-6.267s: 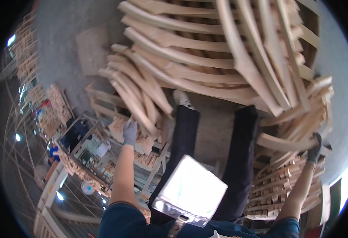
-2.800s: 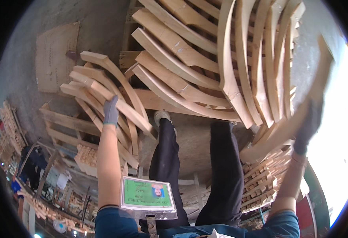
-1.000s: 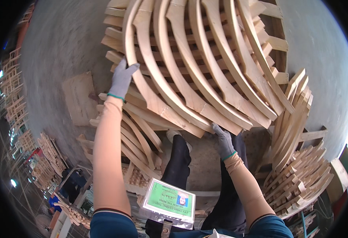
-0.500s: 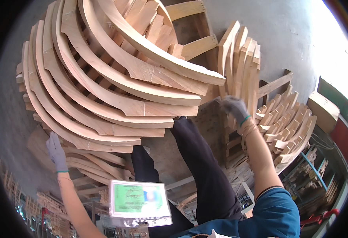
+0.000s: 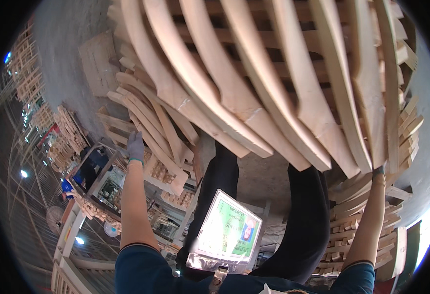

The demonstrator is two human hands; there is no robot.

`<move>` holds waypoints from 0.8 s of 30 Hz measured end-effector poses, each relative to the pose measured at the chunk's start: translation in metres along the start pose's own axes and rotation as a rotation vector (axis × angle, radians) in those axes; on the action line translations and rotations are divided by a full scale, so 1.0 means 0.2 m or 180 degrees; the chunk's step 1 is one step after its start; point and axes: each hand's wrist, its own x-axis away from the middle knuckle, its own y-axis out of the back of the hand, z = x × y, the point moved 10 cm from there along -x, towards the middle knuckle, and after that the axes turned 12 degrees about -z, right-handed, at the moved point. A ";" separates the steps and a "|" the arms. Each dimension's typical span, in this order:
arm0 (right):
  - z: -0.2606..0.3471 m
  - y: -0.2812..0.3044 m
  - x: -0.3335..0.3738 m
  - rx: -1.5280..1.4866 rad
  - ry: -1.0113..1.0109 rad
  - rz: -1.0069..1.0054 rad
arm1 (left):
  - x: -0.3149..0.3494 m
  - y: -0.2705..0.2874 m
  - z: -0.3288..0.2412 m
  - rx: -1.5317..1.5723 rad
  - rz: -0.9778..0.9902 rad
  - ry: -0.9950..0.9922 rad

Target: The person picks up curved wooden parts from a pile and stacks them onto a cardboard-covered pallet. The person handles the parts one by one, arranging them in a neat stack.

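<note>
A large stack of pale, curved wooden parts point(image 5: 254, 117) fills the top of the view, its rows of tapered ends toward me. My left hand point(image 5: 135, 146), in a grey glove, is beside a smaller pile of curved wooden pieces point(image 5: 151, 128) at the left. Its fingers are stretched out, and nothing shows in them; whether they touch the pile I cannot tell. At the right, my right hand point(image 5: 379, 171) is up against the lower ends of the large stack. Only a bit of its glove shows, and the wood hides the fingers.
Another stack of wooden pieces point(image 5: 344, 240) stands at the lower right. A flat board point(image 5: 98, 63) lies on the floor point(image 5: 63, 63) at upper left. A badge holder point(image 5: 229, 228) hangs before my legs. Far left, a person in blue point(image 5: 67, 187) is near a metal frame point(image 5: 73, 235).
The view has turned, so the large stack appears farther right. My left hand has left that stack's edge for the smaller pile. My right hand, earlier beside upright pieces, is now at the stack's ends.
</note>
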 end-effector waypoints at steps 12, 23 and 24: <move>0.66 0.36 0.89 -0.1044 -0.0964 0.0450 | -0.58 -0.49 0.55 -0.1870 0.0853 -0.1149; 1.75 0.36 1.60 0.0107 0.0877 -0.0743 | -0.56 -0.79 0.76 0.3957 0.2116 0.1876; 1.84 0.33 1.66 -0.0028 0.1047 -0.0587 | -0.53 -0.74 0.75 0.3865 0.2373 0.1767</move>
